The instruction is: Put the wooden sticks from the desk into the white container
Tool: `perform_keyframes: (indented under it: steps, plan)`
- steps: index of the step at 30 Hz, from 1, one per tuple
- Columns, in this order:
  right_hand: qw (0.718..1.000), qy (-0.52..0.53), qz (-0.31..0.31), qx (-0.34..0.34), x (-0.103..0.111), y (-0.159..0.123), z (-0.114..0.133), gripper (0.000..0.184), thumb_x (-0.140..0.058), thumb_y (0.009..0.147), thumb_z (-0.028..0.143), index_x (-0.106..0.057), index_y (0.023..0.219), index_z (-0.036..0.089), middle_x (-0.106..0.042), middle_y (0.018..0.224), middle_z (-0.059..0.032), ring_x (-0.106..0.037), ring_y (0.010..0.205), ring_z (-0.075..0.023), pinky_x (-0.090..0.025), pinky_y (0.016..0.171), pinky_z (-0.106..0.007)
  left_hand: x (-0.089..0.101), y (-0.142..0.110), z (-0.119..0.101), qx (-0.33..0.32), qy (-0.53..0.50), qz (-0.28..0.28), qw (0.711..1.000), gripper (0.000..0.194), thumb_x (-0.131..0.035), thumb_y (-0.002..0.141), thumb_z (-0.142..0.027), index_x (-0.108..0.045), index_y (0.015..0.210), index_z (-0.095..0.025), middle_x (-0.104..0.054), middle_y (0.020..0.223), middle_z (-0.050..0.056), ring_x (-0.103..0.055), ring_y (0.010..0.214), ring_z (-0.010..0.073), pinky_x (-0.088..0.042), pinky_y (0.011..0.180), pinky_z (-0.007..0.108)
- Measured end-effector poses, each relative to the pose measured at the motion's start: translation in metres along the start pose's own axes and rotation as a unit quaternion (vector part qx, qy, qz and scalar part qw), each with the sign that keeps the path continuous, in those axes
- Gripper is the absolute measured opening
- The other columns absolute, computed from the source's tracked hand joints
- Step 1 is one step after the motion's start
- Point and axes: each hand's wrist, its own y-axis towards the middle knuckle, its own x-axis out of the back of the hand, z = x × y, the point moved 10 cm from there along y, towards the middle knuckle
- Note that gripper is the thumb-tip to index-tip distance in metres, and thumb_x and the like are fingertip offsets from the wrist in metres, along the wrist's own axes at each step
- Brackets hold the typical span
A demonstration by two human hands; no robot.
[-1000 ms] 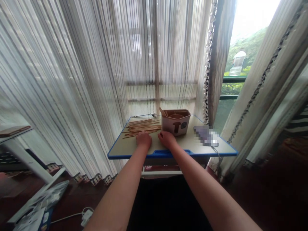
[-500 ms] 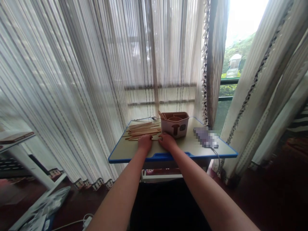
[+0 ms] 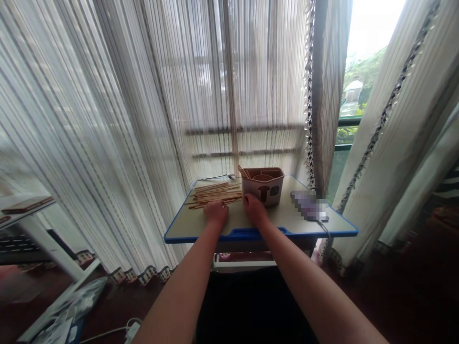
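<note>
Many thin brown chopsticks (image 3: 211, 191) lie in a loose, roughly parallel pile on the left part of a small desk (image 3: 193, 228). My left hand (image 3: 215, 211) rests at the near edge of the pile, fingers bent over a chopstick. By the right ends of the sticks is my right hand (image 3: 254, 209), its fingers curled close to the front left corner of a utensil holder (image 3: 276, 193); what they grip is hidden. The holder is pale with a brown inside, a dark mushroom-like print and dividers, and wooden-looking utensils lean in its left side.
A metal spoon (image 3: 229, 177) lies at the desk's back edge. On the right is a blurred-out phone-like device (image 3: 309, 205) with a cable running over the edge. Sheer curtains (image 3: 161, 95) hang right behind the desk. A white stand (image 3: 53, 239) is at far left.
My right hand has moved a little right and away, nearer the holder, widening the gap between my hands. My left hand stays by the chopsticks. The view has shifted slightly.
</note>
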Motion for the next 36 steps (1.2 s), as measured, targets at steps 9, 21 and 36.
perform_keyframes:
  steps: [9, 21, 36]
  plan:
    - [0.986, 0.053, -0.152, -0.031, 0.035, -0.005, -0.015, 0.03, -0.029, 0.086, 0.029, -0.055, 0.087, 0.015, -0.06, 0.084, -0.0088, -0.053, 0.079, -0.0165, -0.037, 0.074, -0.025, 0.0, 0.002, 0.032, 0.111, -0.024, -0.004, 0.994, 0.029, -0.04, 0.077, -0.028, -0.061, 0.095, -0.022, -0.06, 0.099, 0.01, -0.054, 0.092, 0.0251, -0.039, 0.076, 0.037]
    - [0.996, 0.085, -0.007, -0.01, 0.012, -0.004, -0.007, 0.025, -0.044, 0.075, 0.028, -0.067, 0.077, 0.02, -0.066, 0.078, -0.0031, -0.057, 0.072, -0.0144, -0.039, 0.067, -0.021, -0.003, 0.003, 0.04, 0.128, -0.054, -0.015, 0.99, 0.024, -0.042, 0.077, -0.024, -0.055, 0.097, -0.021, -0.058, 0.098, 0.008, -0.054, 0.091, 0.023, -0.04, 0.075, 0.034]
    - [0.989, -0.015, 0.138, 0.056, -0.015, -0.011, 0.016, 0.029, -0.043, 0.079, 0.036, -0.067, 0.081, 0.02, -0.065, 0.083, -0.004, -0.056, 0.078, -0.0141, -0.036, 0.068, -0.021, 0.01, 0.006, 0.029, 0.058, -0.154, -0.11, 0.98, 0.032, -0.049, 0.072, -0.017, -0.05, 0.104, -0.017, -0.04, 0.113, 0.011, -0.044, 0.106, 0.0194, -0.038, 0.09, 0.03]
